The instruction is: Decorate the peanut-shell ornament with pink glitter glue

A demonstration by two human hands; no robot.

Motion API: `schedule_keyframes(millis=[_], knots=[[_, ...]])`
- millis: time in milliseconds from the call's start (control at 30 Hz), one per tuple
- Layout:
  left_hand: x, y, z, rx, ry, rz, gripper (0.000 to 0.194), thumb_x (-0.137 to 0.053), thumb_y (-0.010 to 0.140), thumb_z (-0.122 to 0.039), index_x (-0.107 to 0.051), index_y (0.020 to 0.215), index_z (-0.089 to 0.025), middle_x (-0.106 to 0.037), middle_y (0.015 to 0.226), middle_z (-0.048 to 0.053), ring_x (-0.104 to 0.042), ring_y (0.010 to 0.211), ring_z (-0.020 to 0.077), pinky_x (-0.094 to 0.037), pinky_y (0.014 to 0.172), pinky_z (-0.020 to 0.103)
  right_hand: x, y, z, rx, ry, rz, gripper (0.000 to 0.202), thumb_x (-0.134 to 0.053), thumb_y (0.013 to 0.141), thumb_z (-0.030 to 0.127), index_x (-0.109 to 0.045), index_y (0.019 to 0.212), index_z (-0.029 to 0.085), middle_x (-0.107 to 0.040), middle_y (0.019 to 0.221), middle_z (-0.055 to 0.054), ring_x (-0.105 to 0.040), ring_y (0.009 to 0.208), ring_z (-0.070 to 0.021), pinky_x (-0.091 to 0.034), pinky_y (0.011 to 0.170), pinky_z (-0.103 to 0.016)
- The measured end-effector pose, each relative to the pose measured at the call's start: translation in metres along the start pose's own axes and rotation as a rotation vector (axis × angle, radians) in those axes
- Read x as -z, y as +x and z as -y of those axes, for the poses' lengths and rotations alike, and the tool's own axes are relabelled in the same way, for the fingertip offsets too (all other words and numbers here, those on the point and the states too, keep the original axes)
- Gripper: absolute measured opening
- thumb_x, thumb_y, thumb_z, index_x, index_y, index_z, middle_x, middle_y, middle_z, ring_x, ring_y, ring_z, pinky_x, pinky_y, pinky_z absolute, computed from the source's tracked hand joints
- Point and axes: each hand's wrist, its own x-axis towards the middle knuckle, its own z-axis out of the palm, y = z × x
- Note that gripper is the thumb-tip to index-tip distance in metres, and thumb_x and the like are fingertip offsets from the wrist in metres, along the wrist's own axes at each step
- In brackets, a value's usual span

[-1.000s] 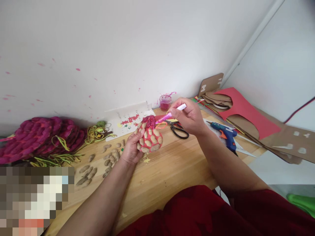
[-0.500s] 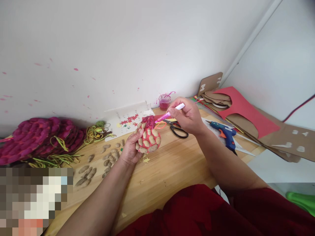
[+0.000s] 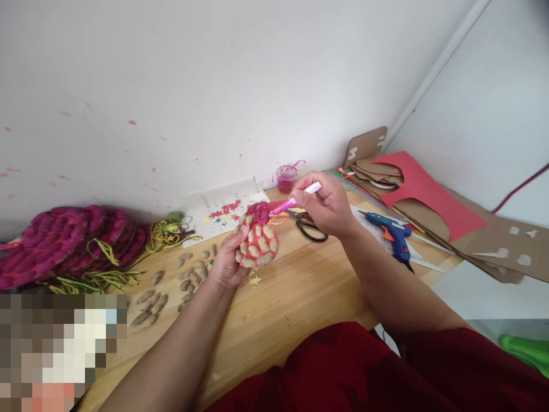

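My left hand (image 3: 230, 256) is closed on the left edge of a red craft piece (image 3: 259, 243) covered with peanuts in their shells. Its upper part is coated in wet-looking magenta paint, while the peanuts lower down are bare tan. In my right hand (image 3: 322, 203) I pinch a paintbrush (image 3: 314, 187) with a white handle, its lower part smeared pink. The brush tip meets the painted part at its right side. An orange loop of cord hangs beside it. Behind, against the wall, stands a clear plastic cup (image 3: 286, 179) of magenta paint.
Loose peanuts (image 3: 150, 309) lie at left, near stacked magenta peanut discs (image 3: 77, 240) and yellow-green cords (image 3: 169, 232). A paper sheet (image 3: 201, 200) holds small stars. To the right are black-handled scissors (image 3: 312, 230), a blue glue gun (image 3: 397, 232), red paper (image 3: 433, 194) and cardboard (image 3: 506, 246).
The peanut-covered piece has turned and shifted slightly left in my left hand. My right hand and the brush have moved a little, with the tip still at the painted part.
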Motion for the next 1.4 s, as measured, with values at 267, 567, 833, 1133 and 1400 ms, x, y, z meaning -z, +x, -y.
schedule_keyframes(millis=[267,567,833,1133,1400], knots=[[0.0019,0.0007,0.0005,-0.004,-0.011,-0.002,0.037,-0.072,0.082,-0.012,-0.070,0.119,-0.020,-0.080,0.084,0.001,-0.077,0.073,0.0147,-0.063,0.074,0.023,-0.0030,-0.0011,0.0057,0.022,-0.054,-0.031,0.012,-0.065,0.095,0.028,-0.061,0.085,0.021,-0.065,0.079,-0.001,-0.057,0.071,-0.0145,-0.044,0.069,-0.031],[0.0016,0.0006,0.0002,0.005,0.004,-0.005,0.039,-0.073,0.082,-0.014,-0.069,0.120,-0.021,-0.080,0.085,0.002,-0.077,0.074,0.0153,-0.063,0.072,0.022,-0.0026,-0.0019,0.0066,-0.016,0.023,0.009,0.017,-0.064,0.096,0.034,-0.061,0.085,0.022,-0.064,0.078,0.000,-0.056,0.071,-0.0150,-0.044,0.069,-0.032],[0.0016,0.0004,0.0005,0.004,0.026,0.003,0.043,-0.075,0.080,-0.015,-0.069,0.122,-0.022,-0.080,0.084,0.001,-0.077,0.077,0.0163,-0.063,0.074,0.023,-0.0024,-0.0013,0.0059,-0.001,-0.075,-0.065,0.017,-0.065,0.095,0.034,-0.062,0.084,0.022,-0.066,0.079,-0.001,-0.058,0.072,-0.0158,-0.045,0.070,-0.032],[0.0031,0.0012,0.0018,-0.026,0.025,0.005,0.044,-0.079,0.077,-0.015,-0.070,0.119,-0.021,-0.081,0.085,0.001,-0.077,0.077,0.0144,-0.063,0.074,0.021,-0.0028,-0.0016,0.0059,-0.007,-0.028,-0.054,0.016,-0.066,0.095,0.032,-0.062,0.084,0.021,-0.065,0.077,0.000,-0.056,0.070,-0.0146,-0.043,0.067,-0.031],[0.0054,0.0026,0.0031,-0.029,0.047,0.008,0.048,-0.082,0.075,-0.019,-0.069,0.121,-0.024,-0.082,0.090,0.000,-0.078,0.079,0.0149,-0.063,0.076,0.022,-0.0032,-0.0016,0.0065,-0.004,-0.050,-0.034,0.015,-0.065,0.095,0.032,-0.062,0.085,0.022,-0.065,0.078,-0.001,-0.056,0.071,-0.0151,-0.044,0.068,-0.031]])
